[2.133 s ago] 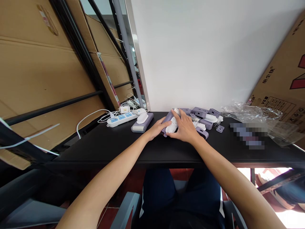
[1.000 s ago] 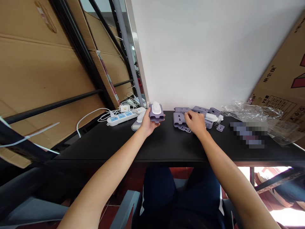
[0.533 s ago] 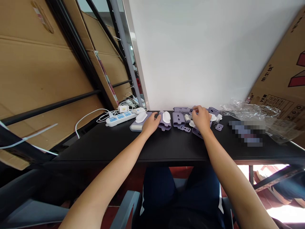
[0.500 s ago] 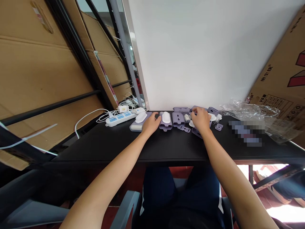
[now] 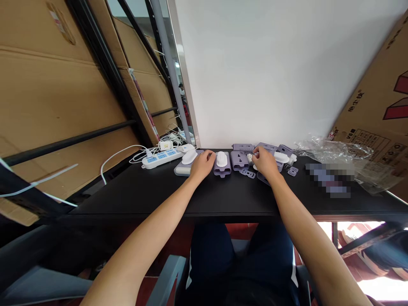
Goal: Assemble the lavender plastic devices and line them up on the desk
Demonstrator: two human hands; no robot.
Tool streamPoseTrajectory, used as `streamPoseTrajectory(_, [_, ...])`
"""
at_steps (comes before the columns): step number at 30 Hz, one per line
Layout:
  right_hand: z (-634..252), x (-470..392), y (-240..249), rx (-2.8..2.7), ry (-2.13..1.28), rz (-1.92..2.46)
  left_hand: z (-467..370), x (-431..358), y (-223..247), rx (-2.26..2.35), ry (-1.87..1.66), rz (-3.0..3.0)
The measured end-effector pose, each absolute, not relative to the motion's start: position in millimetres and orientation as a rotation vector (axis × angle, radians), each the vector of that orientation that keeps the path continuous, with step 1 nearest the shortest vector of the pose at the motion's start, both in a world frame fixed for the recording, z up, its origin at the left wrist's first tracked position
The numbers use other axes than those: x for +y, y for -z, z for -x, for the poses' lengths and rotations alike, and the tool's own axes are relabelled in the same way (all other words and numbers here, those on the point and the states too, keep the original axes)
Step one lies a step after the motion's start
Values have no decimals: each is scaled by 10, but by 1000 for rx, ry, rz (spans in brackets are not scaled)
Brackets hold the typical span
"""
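on black desk (image 5: 223,193) | left hand (image 5: 201,165) flat, loosely open beside purple case (image 5: 222,165) | right hand (image 5: 265,162) curled over purple parts (image 5: 270,149), grip unclear

On the table (image 5: 134,199), along the rear edge from left to right: a power strip (image 5: 158,158), two capped holders (image 5: 222,163) side by side, then a cluster of loose parts (image 5: 274,155). A plastic bag (image 5: 338,151) lay to the far right, before a leaning carton (image 5: 379,106). The left hand (image 5: 202,163) rested between the two holders; the right hand (image 5: 264,162) sat among the loose parts.
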State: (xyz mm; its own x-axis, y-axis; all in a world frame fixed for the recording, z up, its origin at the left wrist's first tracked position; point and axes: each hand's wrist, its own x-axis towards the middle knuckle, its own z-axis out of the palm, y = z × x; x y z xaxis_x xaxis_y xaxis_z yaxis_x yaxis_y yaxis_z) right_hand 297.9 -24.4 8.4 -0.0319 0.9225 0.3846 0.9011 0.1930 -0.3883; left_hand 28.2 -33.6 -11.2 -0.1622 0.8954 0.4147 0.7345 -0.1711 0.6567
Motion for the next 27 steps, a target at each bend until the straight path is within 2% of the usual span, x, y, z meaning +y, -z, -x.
streamPoseTrajectory(10, [-2927,-343,-95,-2027,-77,1910,-293,-364,93,1870,-1245,-1928])
streamPoseTrajectory(14, [-2917,-393,-173,-2001,-5,1739,-298,-380,81,1832,-1277,-1928])
streamPoseTrajectory(17, [-2897,-462,-216,-2142,-43,1626,-295,-387,76,1820,-1295,-1933])
streamPoseTrajectory(21, [-2880,-519,-205,-2399,-103,1705,-291,-379,83,1787,-1335,-1921])
streamPoseTrajectory(27, [-2809,-524,-143,-2540,43,1819,-294,-371,107,1730,-1362,-1954])
